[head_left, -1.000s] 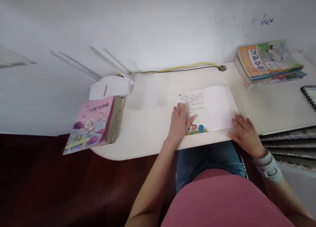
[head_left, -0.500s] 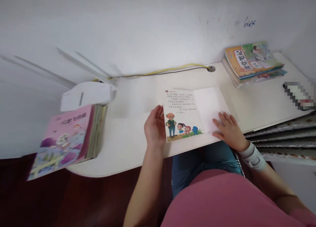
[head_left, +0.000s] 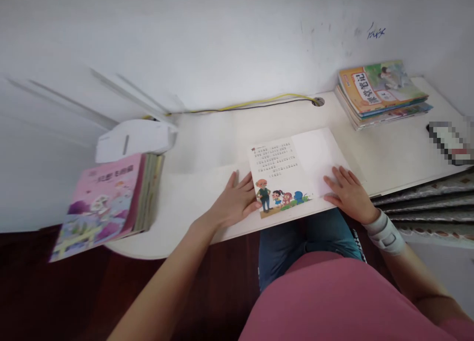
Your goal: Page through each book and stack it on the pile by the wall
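Note:
An open picture book lies on the white desk in front of me. Its left page carries lines of print above cartoon figures of an elderly man, a girl and small animals; the right page looks blank. My left hand is flat with fingers spread at the book's left edge, the thumb touching the page corner. On the lower right part of the blank page rests my right hand, fingers apart. A pale brace is wrapped round the right wrist.
At the left end stands a stack of books with a pink cover, before a white device. Another stack of books sits at the back right, near a blurred-out phone. A yellow cable runs along the wall.
My left hand has turned from an upright pose beside the raised left page to lying flat. The left page has come down onto the desk. My right hand stays on its page.

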Action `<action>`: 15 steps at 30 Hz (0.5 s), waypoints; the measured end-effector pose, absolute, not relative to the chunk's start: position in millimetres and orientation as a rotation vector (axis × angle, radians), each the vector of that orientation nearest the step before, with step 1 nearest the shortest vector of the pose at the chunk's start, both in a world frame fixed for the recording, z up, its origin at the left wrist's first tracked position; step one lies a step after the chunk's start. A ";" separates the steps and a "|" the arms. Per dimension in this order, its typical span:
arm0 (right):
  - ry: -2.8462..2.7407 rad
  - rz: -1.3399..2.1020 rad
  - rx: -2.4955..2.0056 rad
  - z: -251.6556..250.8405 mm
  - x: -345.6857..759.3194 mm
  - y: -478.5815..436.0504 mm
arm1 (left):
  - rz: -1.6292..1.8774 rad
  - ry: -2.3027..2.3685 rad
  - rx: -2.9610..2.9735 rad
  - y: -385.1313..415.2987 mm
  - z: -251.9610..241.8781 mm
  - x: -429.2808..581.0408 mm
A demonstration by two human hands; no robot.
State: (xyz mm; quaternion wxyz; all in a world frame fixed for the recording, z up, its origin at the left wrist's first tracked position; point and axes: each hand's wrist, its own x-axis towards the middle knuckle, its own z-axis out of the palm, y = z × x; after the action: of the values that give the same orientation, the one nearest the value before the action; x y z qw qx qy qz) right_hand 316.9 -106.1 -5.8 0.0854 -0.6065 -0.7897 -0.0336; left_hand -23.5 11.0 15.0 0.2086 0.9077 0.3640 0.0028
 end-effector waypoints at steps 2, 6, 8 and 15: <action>-2.358 -0.119 -1.798 -6.1 315.9 -107.4 | -0.047 1.135 2.603 6.2 16.9 -41.5; -2.337 -0.164 -1.807 -5.1 308.9 -111.2 | 0.201 1.494 2.605 -11.6 27.9 -72.7; -2.315 -0.183 -1.819 -3.3 304.1 -112.0 | 0.518 1.659 2.483 -24.1 36.2 -65.9; -2.261 -0.136 -1.739 -2.1 289.5 -106.4 | 0.681 1.429 2.219 -28.9 20.6 60.0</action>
State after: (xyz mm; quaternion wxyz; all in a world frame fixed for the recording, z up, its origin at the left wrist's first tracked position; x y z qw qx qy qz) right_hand 289.5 -106.4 -2.1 0.1424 -0.6027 -0.7837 -0.0473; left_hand 60.0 -28.9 20.6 0.2062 0.7966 0.5131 0.2444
